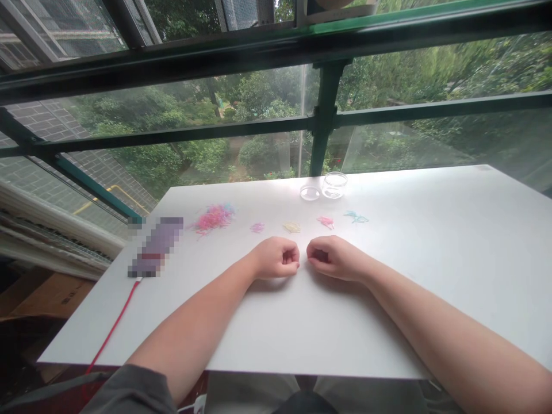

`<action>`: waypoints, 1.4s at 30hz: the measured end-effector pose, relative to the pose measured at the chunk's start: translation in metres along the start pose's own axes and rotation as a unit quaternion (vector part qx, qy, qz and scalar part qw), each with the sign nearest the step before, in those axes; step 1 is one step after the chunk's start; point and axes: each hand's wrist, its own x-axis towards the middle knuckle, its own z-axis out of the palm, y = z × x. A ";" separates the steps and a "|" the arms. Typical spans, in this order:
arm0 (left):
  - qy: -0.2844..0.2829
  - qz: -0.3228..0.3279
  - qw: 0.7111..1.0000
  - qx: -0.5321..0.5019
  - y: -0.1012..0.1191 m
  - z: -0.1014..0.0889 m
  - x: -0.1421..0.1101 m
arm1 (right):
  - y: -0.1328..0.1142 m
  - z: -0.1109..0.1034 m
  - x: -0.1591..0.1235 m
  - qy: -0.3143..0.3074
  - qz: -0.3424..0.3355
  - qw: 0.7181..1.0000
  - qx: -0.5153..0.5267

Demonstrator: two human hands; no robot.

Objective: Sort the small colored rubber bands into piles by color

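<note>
My left hand [277, 257] and my right hand [330, 257] rest side by side on the white table [431, 253], both curled into loose fists with nothing showing in them. Just beyond them lie small piles of thin rubber bands: a purple pile [257, 227], a yellow pile [292, 227], a pink pile [325, 221] and a teal pile [356, 217]. A larger mixed pink heap [213, 218] lies to the left.
A clear round jar [334, 184] and its lid [310, 192] stand at the table's far edge. A blurred-out flat object [156, 246] with a red cable [114, 328] lies at the left. Windows with green frames are behind the table.
</note>
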 end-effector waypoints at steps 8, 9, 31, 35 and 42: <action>-0.001 -0.014 1.000 -0.013 -0.006 -0.023 -0.005 | 0.010 -0.008 0.000 0.017 0.032 0.999 -0.029; 0.005 -0.016 1.000 -0.016 -0.008 -0.025 -0.005 | 0.010 -0.007 0.000 0.017 0.034 0.999 -0.024; 0.259 -0.109 0.956 0.085 -0.073 -0.070 -0.021 | 0.009 0.003 -0.001 0.017 0.047 0.995 0.088; 0.241 -0.118 0.959 0.093 -0.074 -0.067 -0.020 | 0.009 0.003 -0.001 0.016 0.054 0.994 0.099; 0.217 -0.121 0.964 0.092 -0.071 -0.068 -0.021 | 0.009 0.003 0.000 0.016 0.055 0.994 0.094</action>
